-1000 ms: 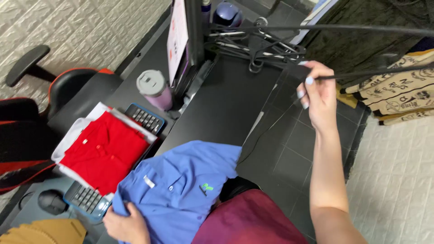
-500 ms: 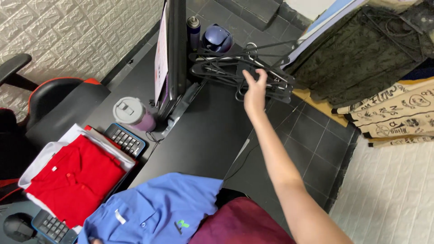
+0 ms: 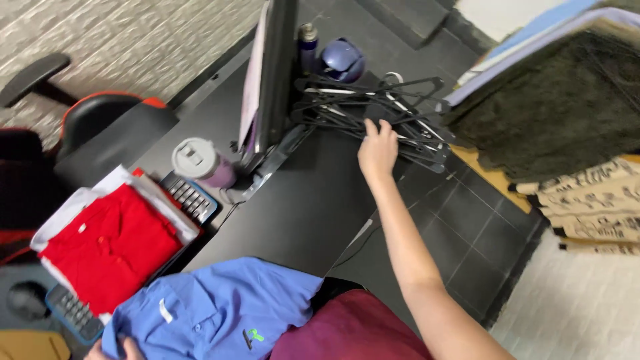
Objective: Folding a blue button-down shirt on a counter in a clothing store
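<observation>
Right hand [image 3: 377, 151] rests on tangled pile of black plastic hangers [image 3: 373, 110] at far worktop [image 3: 300, 213] edge; grip state indeterminate. Left hand [image 3: 123, 348] pinches blue polo shirt [image 3: 213, 310]. Advise isolating one hanger.

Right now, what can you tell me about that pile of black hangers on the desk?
The pile of black hangers is a loose tangle of thin clothes hangers, plastic by the look, with a few pale or metal-looking hooks poking out. They lie flat, criss-crossed, on the far end of the black desk, behind the monitor and beside a blue rounded thing. Some stick out over the desk's edge. The right hand rests on the near side of the pile, fingers spread on the hangers.
</observation>
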